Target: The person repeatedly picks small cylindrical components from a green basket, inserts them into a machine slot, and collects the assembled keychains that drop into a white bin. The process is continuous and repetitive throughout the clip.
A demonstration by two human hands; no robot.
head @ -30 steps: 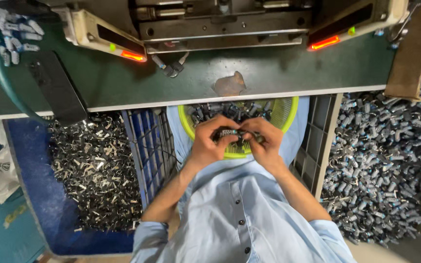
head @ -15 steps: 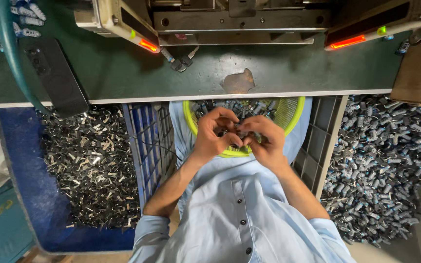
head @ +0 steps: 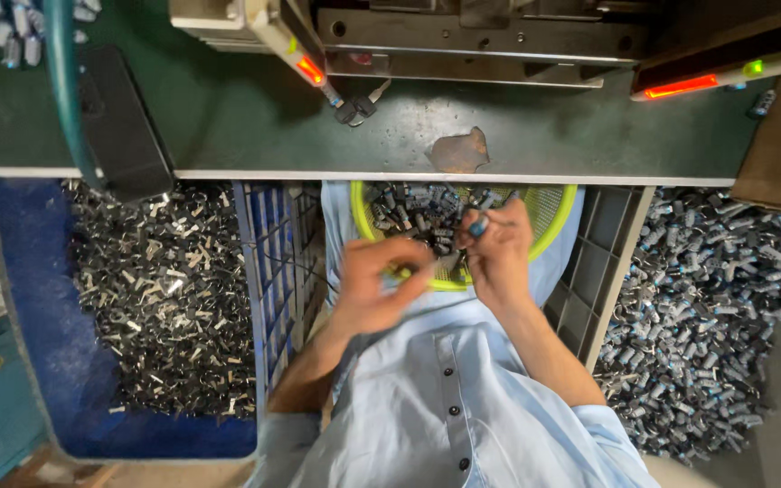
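A yellow-green basket (head: 553,217) rests on my lap, holding several small dark metal parts with blue tips. My right hand (head: 499,258) is raised over the basket and pinches one small part with a blue end (head: 478,226) between its fingertips. My left hand (head: 377,285) sits at the basket's near left rim, blurred, with its fingers curled around a small part (head: 449,262); the part is hard to make out. The two hands are close together but slightly apart.
A blue bin (head: 47,361) of loose shiny metal clips lies at the left. A heap of blue-tipped parts (head: 725,307) fills the right. A green bench (head: 228,117) carries a press machine (head: 463,36) with red lights (head: 684,88). Grey crates (head: 273,262) flank my legs.
My hands have drawn apart: the right one rose with a blue-tipped part, the left one dropped toward the basket's near rim. The camera shifted closer over the lap.
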